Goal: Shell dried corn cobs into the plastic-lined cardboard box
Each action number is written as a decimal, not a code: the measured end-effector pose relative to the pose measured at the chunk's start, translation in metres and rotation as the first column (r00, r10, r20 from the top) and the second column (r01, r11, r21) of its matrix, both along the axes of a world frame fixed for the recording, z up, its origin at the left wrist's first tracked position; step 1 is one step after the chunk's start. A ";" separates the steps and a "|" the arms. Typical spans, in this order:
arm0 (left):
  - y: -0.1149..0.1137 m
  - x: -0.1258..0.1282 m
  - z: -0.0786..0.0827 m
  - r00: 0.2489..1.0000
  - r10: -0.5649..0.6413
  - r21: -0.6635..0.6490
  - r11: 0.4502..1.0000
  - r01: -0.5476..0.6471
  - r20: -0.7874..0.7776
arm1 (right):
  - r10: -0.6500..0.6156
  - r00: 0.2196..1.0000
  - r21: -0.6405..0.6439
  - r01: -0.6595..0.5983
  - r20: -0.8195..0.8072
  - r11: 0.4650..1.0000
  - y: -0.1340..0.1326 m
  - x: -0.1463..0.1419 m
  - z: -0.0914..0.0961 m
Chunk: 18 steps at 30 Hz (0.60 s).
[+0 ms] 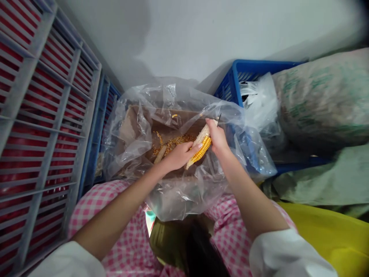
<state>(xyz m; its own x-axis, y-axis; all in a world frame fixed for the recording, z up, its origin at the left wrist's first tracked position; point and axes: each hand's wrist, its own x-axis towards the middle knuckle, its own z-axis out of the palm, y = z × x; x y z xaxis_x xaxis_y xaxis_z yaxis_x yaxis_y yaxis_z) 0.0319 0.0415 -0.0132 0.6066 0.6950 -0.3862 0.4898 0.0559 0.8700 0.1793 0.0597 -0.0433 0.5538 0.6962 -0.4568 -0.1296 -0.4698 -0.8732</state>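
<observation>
A corn cob (204,149) slants over a lined box, yellow kernels on its lower right side and pale bare cob along the other. My left hand (182,154) closes on its left side, fingers and thumb pressed against it. At the upper end, my right hand (216,134) is wrapped round the cob. A thin dark pointed piece (219,118) sticks up beside that hand; its other end is hidden. Below, loose corn kernels (178,141) and a stripped cob (160,154) lie in the cardboard box (135,115), which has a clear plastic liner (178,196).
A grey slatted crate wall (34,63) rises close on the left, with a blue crate (93,142) behind it. To the right stand a blue crate (236,77) with white plastic bags (262,100), a large full sack (325,100) and something yellow (325,231). A white wall (184,42) closes the back.
</observation>
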 end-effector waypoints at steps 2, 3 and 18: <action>0.001 -0.001 0.005 0.997 -0.059 0.075 0.995 0.062 -0.042 | 0.033 0.998 0.031 -0.035 0.054 0.999 0.001 0.002 0.003; 0.000 -0.001 0.005 0.996 -0.076 0.092 0.992 0.081 -0.054 | 0.049 0.996 0.041 -0.052 0.077 0.998 0.001 0.003 0.005; -0.022 0.007 -0.021 0.985 -0.055 0.269 0.958 0.099 -0.165 | 0.119 0.970 -0.017 -0.118 0.212 0.993 -0.006 0.001 -0.005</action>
